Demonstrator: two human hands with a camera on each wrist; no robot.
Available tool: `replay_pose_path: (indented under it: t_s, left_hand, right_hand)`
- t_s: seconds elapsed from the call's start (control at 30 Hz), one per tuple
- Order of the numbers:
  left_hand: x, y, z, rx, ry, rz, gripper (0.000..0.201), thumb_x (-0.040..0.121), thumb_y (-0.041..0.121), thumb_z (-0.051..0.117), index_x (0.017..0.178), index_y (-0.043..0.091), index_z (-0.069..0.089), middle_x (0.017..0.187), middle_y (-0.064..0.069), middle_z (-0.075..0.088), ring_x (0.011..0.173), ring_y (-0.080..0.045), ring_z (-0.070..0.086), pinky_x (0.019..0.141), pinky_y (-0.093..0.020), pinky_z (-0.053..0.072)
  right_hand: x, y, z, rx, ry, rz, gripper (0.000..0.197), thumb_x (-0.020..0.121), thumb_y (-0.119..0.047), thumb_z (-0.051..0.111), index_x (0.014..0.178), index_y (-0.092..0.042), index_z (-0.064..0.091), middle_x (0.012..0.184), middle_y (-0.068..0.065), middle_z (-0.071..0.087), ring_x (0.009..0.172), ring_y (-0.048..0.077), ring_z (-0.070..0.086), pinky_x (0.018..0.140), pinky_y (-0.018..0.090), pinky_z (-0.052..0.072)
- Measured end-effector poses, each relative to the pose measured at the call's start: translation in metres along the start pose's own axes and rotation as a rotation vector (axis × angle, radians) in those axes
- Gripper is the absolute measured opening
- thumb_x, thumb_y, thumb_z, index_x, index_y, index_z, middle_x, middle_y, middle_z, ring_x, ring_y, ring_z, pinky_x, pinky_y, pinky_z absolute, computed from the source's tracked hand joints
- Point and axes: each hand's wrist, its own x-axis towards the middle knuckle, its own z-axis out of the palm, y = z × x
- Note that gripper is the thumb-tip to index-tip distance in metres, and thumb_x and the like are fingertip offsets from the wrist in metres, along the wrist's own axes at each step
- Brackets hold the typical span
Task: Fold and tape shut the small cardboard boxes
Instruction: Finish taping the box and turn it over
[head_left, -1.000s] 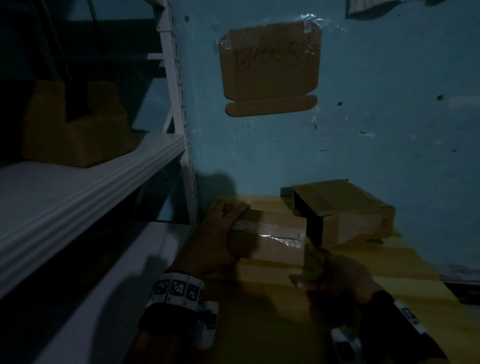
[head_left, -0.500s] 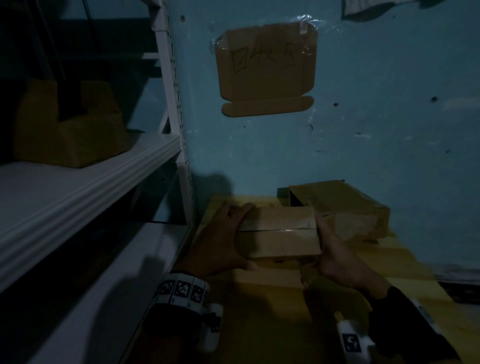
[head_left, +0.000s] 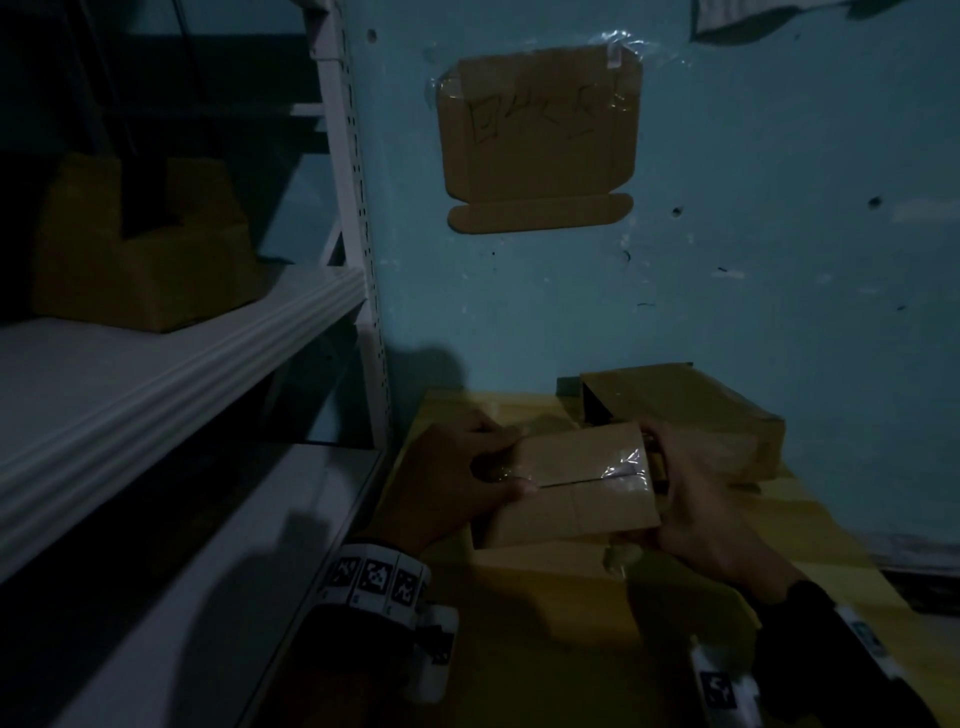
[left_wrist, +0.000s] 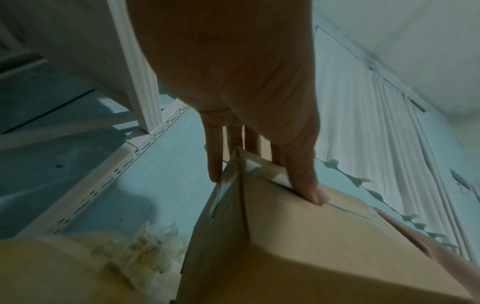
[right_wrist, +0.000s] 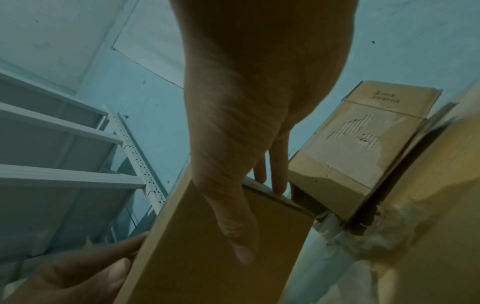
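In the head view I hold a small brown cardboard box (head_left: 576, 499) between both hands, just above the yellow table (head_left: 545, 649). Its flaps are shut and clear tape (head_left: 626, 467) shines along the middle seam. My left hand (head_left: 498, 467) grips the box's left end; the left wrist view shows the thumb (left_wrist: 311, 191) on the seam face of the box (left_wrist: 324, 257) and the fingers over the end. My right hand (head_left: 660, 483) grips the right end. The right wrist view shows its thumb (right_wrist: 233, 226) lying across one face of the box (right_wrist: 207, 271), with the fingers behind the far edge.
A larger cardboard box (head_left: 691, 410) with a dark open end lies behind, against the blue wall. A white metal shelf rack (head_left: 208, 353) stands at the left and carries a cardboard box (head_left: 140, 249). A cardboard sign (head_left: 537, 135) is taped to the wall.
My right hand came up from the table and took the box's right end. The box has left the table, come nearer and turned its taped seam towards me.
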Motion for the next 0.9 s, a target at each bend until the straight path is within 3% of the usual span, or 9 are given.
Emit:
replay_pose_path:
  t_s: [0.07, 0.2, 0.33, 0.4, 0.43, 0.5, 0.6, 0.73, 0.9]
  left_hand:
    - [0.0, 0.0, 0.001, -0.023, 0.007, -0.007, 0.062, 0.07, 0.041, 0.086, 0.127, 0.026, 0.067, 0.115, 0.01, 0.067, 0.103, -0.005, 0.062, 0.088, -0.025, 0.055]
    - [0.001, -0.003, 0.005, 0.036, 0.04, 0.03, 0.054, 0.077, 0.041, 0.082, 0.126, 0.025, 0.068, 0.111, 0.007, 0.067, 0.098, -0.009, 0.063, 0.082, -0.03, 0.055]
    - [0.003, 0.003, 0.008, 0.069, 0.124, 0.063, 0.05, 0.079, 0.025, 0.082, 0.127, 0.018, 0.067, 0.118, 0.002, 0.065, 0.105, -0.015, 0.06, 0.089, -0.035, 0.053]
    - [0.004, 0.007, 0.011, 0.122, 0.19, 0.105, 0.052, 0.075, 0.017, 0.083, 0.124, 0.018, 0.065, 0.122, 0.002, 0.058, 0.112, -0.016, 0.055, 0.092, -0.031, 0.05]
    - [0.005, 0.008, 0.011, 0.143, 0.224, 0.118, 0.051, 0.073, 0.013, 0.084, 0.119, 0.019, 0.064, 0.123, 0.003, 0.054, 0.114, -0.016, 0.052, 0.092, -0.028, 0.049]
    - [0.008, 0.01, 0.013, 0.203, 0.277, 0.144, 0.045, 0.068, 0.007, 0.085, 0.106, 0.018, 0.063, 0.118, 0.004, 0.05, 0.111, -0.017, 0.049, 0.086, -0.029, 0.049]
    - [0.011, 0.01, 0.016, 0.26, 0.326, 0.184, 0.029, 0.067, 0.001, 0.082, 0.089, 0.013, 0.066, 0.103, 0.002, 0.053, 0.098, -0.019, 0.05, 0.074, -0.034, 0.05]
    - [0.01, 0.009, 0.021, 0.265, 0.306, 0.156, 0.022, 0.071, 0.002, 0.079, 0.085, 0.014, 0.066, 0.096, 0.002, 0.056, 0.092, -0.019, 0.052, 0.071, -0.04, 0.05]
    - [0.01, 0.008, 0.021, 0.251, 0.302, 0.115, 0.021, 0.07, 0.003, 0.079, 0.08, 0.016, 0.065, 0.091, 0.003, 0.058, 0.089, -0.017, 0.053, 0.068, -0.04, 0.05]
  right_hand:
    - [0.001, -0.001, 0.0, -0.019, 0.008, -0.014, 0.114, 0.053, -0.047, 0.096, 0.139, -0.066, 0.025, 0.138, -0.024, 0.056, 0.126, 0.0, 0.056, 0.101, 0.037, 0.053]
    - [0.002, 0.002, 0.002, -0.036, 0.017, -0.015, 0.113, 0.049, -0.056, 0.09, 0.145, -0.044, 0.031, 0.139, -0.013, 0.057, 0.126, 0.009, 0.058, 0.1, 0.042, 0.054]
    - [0.004, 0.004, 0.004, -0.048, 0.045, -0.034, 0.113, 0.052, -0.035, 0.099, 0.143, -0.043, 0.031, 0.133, -0.022, 0.055, 0.122, -0.005, 0.055, 0.097, 0.025, 0.051]
    - [0.005, 0.005, 0.006, -0.069, 0.067, -0.041, 0.113, 0.053, -0.027, 0.101, 0.141, -0.04, 0.031, 0.128, -0.03, 0.051, 0.117, -0.015, 0.052, 0.094, 0.014, 0.045]
    - [0.006, 0.005, 0.006, -0.073, 0.076, -0.04, 0.113, 0.052, -0.026, 0.101, 0.142, -0.037, 0.032, 0.127, -0.031, 0.05, 0.116, -0.013, 0.053, 0.093, 0.014, 0.045]
    - [0.006, 0.005, 0.007, -0.066, 0.082, -0.035, 0.112, 0.052, -0.028, 0.1, 0.142, -0.032, 0.034, 0.126, -0.029, 0.051, 0.116, -0.007, 0.056, 0.091, 0.014, 0.046]
    - [0.007, 0.002, 0.008, -0.08, 0.09, -0.042, 0.111, 0.051, -0.03, 0.099, 0.141, -0.032, 0.033, 0.122, -0.031, 0.05, 0.117, -0.02, 0.05, 0.084, 0.008, 0.046]
    - [0.007, 0.0, 0.009, -0.062, 0.081, -0.024, 0.106, 0.051, -0.039, 0.093, 0.14, -0.031, 0.035, 0.123, -0.025, 0.053, 0.113, -0.017, 0.051, 0.088, 0.015, 0.047]
    - [0.003, 0.001, 0.009, 0.026, 0.044, 0.015, 0.111, 0.05, -0.06, 0.09, 0.143, -0.03, 0.039, 0.133, -0.027, 0.052, 0.122, -0.002, 0.056, 0.094, 0.036, 0.057]
